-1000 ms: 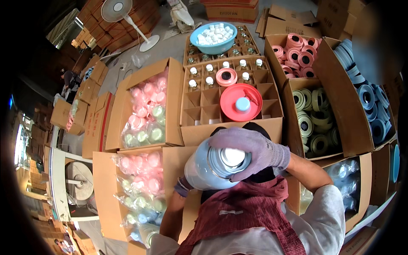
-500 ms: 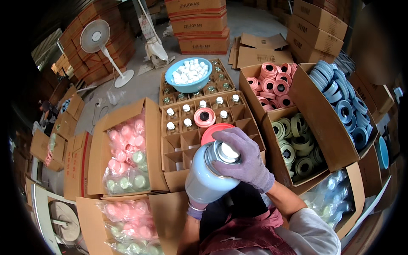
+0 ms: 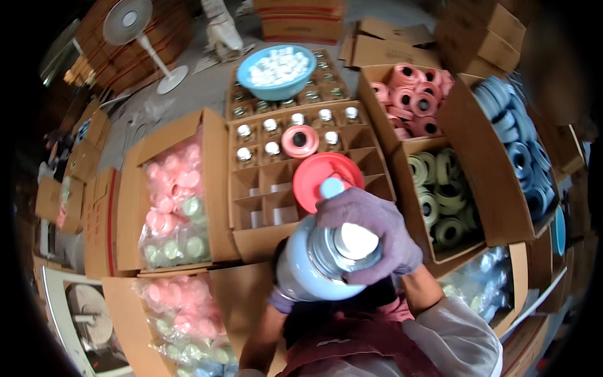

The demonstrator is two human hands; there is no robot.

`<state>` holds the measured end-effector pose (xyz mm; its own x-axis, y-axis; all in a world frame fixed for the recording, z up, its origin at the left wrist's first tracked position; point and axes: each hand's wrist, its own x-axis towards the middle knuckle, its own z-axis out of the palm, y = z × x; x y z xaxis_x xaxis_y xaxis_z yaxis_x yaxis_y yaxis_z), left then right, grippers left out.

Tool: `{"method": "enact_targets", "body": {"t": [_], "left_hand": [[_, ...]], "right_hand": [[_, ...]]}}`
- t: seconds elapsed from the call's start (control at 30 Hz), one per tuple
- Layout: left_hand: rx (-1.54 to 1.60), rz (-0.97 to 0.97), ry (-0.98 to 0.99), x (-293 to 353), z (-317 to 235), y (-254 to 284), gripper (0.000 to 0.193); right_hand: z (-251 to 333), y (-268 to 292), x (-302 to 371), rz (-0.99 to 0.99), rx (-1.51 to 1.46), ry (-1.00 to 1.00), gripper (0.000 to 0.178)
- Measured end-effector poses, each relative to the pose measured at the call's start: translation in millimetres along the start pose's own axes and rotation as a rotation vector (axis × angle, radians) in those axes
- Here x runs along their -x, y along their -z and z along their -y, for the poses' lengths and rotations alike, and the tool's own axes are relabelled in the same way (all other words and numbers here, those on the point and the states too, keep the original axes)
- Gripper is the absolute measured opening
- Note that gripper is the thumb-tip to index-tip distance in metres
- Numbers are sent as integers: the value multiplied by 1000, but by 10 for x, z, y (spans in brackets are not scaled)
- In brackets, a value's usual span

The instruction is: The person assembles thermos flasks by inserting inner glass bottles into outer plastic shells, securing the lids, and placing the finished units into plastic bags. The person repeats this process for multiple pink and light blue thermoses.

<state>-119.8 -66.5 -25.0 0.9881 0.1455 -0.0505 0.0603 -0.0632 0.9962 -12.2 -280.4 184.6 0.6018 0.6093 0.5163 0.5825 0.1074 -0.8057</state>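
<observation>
A large, shiny light-blue flask [image 3: 303, 267] like a thermos is tilted in front of my body, its mouth up and to the right. My right hand [image 3: 383, 229], in a lilac glove, wraps round its neck and shoulder. A white stopper [image 3: 357, 241] sits in the mouth beneath that hand. My left hand [image 3: 282, 301], also gloved, holds the flask from below at its lower left; its fingers are hidden. Just past my right fingers lies a red round dish [image 3: 312, 182], with a small light-blue round piece [image 3: 331, 187] seen against it.
A divided carton [image 3: 264, 234] ahead holds white-topped bottles and a pink ring [image 3: 299, 141]. Behind it stands a blue basin [image 3: 276, 93] of white stoppers. Cartons of pink, green [image 3: 450, 232] and blue rings are at right; bagged pink and green parts [image 3: 164, 220] at left.
The view has shifted, so the boxes sit higher in it. The flask and both hands have moved slightly right, and more of the red dish and the light-blue piece now show.
</observation>
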Motion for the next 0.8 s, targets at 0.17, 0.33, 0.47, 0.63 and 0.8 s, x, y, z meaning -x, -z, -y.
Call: {"method": "enact_targets", "body": {"t": [0.17,0.33,0.47,0.63,0.8], "left_hand": [[-397,109,93,-247,-664,650,51],[-949,657,267,-731,-2066,424,48],[-1144,1072,154,-565,-2058,-565,47],[-1259,1013,143,-332,-1690,-728,43],[-1066,804,-31,-230,-1508,-658,41]], "right_hand": [[-298,-121,1209,-393,134,-305,91],[-247,-762,2507,-28,-36,-805,96],[-323,196,2370,175,392,-548,29],[-213,2795,1702,-643,982,-296,22],[-976,4950,3140,-800,1061,-1396,41]]}}
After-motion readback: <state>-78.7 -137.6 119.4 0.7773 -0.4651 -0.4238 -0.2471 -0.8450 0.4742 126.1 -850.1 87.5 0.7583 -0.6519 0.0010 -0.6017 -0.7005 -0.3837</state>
